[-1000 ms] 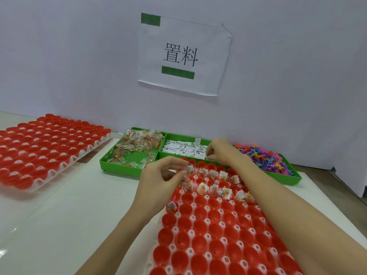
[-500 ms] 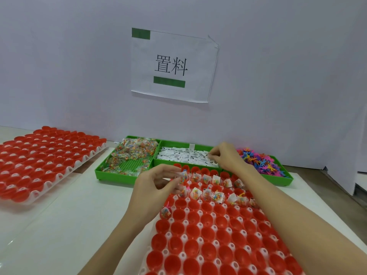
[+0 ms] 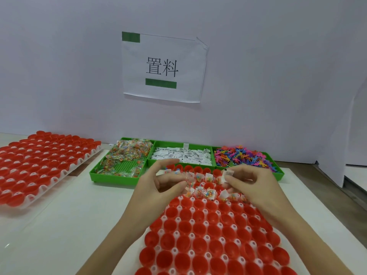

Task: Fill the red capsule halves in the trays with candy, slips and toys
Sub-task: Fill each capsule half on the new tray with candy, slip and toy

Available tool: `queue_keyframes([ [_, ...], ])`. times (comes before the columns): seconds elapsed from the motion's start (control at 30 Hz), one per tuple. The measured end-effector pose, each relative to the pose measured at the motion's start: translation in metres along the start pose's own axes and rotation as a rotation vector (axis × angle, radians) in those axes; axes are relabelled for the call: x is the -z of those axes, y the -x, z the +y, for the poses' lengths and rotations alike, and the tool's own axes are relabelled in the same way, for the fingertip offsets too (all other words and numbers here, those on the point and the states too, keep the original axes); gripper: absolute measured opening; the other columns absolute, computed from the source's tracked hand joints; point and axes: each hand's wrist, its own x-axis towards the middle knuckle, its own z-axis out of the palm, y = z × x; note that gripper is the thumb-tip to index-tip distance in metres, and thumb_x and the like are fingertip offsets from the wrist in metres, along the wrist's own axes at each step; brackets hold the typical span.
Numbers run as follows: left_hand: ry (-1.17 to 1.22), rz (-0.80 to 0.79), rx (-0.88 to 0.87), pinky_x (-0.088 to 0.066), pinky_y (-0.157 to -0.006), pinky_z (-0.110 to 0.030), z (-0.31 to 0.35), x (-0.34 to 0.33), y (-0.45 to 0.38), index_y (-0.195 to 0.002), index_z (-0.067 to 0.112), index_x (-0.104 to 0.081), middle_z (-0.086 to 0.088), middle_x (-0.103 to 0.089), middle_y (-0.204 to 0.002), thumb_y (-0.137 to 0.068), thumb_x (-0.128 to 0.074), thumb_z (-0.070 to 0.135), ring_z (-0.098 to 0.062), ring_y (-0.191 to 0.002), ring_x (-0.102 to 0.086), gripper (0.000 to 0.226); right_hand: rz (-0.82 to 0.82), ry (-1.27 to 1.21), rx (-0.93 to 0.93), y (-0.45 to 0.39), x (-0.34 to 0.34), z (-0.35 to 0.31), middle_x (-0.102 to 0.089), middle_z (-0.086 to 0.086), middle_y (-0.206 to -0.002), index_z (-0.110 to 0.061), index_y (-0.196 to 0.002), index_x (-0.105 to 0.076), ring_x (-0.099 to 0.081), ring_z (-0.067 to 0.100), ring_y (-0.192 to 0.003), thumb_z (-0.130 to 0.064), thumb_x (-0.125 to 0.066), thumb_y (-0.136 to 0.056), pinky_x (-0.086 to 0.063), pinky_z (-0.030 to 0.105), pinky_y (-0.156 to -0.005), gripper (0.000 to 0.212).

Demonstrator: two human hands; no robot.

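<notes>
A near tray (image 3: pixel 190 253) of red halves (image 3: pixel 200 233) is shown at the table's near edge, with both hands held over its far rows. The right hand (image 3: pixel 256 187) is seen pinching a white slip (image 3: pixel 226 175) between thumb and forefinger, the other fingers curled; the slip is held upright, just above the far-right part of the filled rows. The left hand (image 3: pixel 158 183) is held half-curled with a clear candy packet (image 3: pixel 189 178) at its fingertips — whether it is gripped or merely touched cannot be told. Only the two far rows carry packets and slips; the halves nearer the person lie empty. The next empty halves therefore lie toward the near edge from both grips, the right hand being nearer those on the right. Along the far edge a green bin (image 3: pixel 119 178) is divided into candy (image 3: pixel 127 153), slips (image 3: pixel 182 155) and toys (image 3: pixel 242 157) — a second tray (image 3: pixel 39 163) rests at the left edge.
</notes>
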Motion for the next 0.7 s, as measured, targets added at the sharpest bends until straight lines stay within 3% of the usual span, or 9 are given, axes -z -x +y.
queue_keyframes([
  [0.23,-0.169,-0.131,-0.087,-0.06,-0.084,-0.025,0.001,-0.022,0.012,-0.096,0.027,-0.081,0.0,-0.08,-0.097,-0.083,-0.083,0.013,-0.018,-0.092,-0.077,0.019,0.004,0.05,0.044,0.043,-0.016,0.003,-0.077,-0.005,-0.08,-0.027,-0.096,-0.079,-0.074,0.01,-0.071,-0.008,-0.073,-0.091,-0.058,0.019,-0.069,0.02],
  [0.4,-0.261,-0.134,-0.172,-0.059,-0.077,-0.024,-0.003,-0.031,0.017,-0.1,0.031,-0.083,0.003,-0.073,-0.1,-0.081,-0.083,0.015,-0.022,-0.087,-0.074,0.024,-0.016,0.109,0.123,0.052,-0.024,-0.001,-0.076,-0.011,-0.077,-0.029,-0.092,-0.079,-0.074,0.008,-0.073,-0.015,-0.077,-0.089,-0.059,0.021,-0.069,0.014],
  [0.5,-0.249,-0.119,-0.174,-0.062,-0.079,-0.034,-0.006,-0.034,0.018,-0.099,0.029,-0.081,-0.001,-0.077,-0.094,-0.08,-0.084,0.014,-0.023,-0.088,-0.076,0.024,-0.049,0.157,0.174,0.056,-0.024,-0.003,-0.075,-0.015,-0.077,-0.03,-0.095,-0.08,-0.072,0.007,-0.071,-0.017,-0.075,-0.091,-0.057,0.018,-0.067,0.015],
  [0.7,-0.317,-0.043,-0.177,-0.062,-0.078,-0.032,-0.005,-0.034,0.018,-0.101,0.032,-0.079,0.002,-0.077,-0.088,-0.077,-0.085,0.017,-0.02,-0.084,-0.076,0.029,-0.095,0.176,0.185,0.058,-0.022,-0.002,-0.072,-0.015,-0.089,-0.035,-0.1,-0.078,-0.071,0.005,-0.08,-0.019,-0.07,-0.095,-0.055,0.015,-0.071,0.018],
])
